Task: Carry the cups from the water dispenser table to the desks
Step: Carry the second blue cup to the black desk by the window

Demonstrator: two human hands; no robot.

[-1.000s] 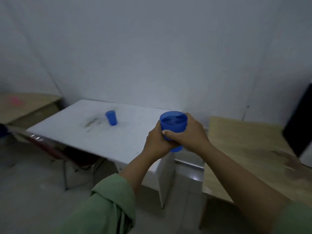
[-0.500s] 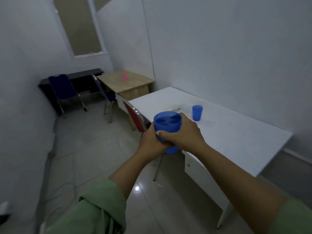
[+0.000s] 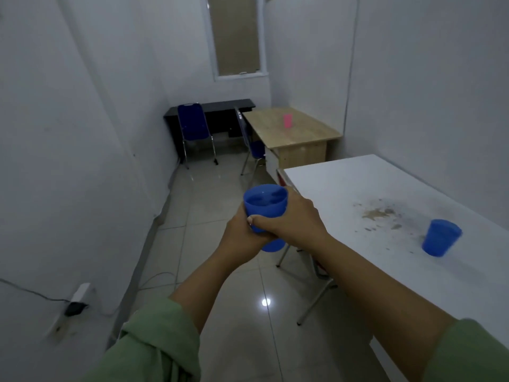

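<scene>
A: State the grip, left to right.

B: Left hand [image 3: 242, 232] and right hand [image 3: 289, 219] both clasp 1 upright blue cup [image 3: 265, 205], over the floor.

A: Nearest desks?

B: White desk [image 3: 344, 188], just right, holds a second blue cup [image 3: 440, 241]; black desk [image 3: 214, 106] lies well ahead.

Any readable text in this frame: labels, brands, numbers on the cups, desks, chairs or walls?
None. No print shows on the held blue cup, the blue cup on the white desk, or the pink cup. The blue chair, the walls and the wall socket carry no legible marking; anything finer is lost to blur.
</scene>
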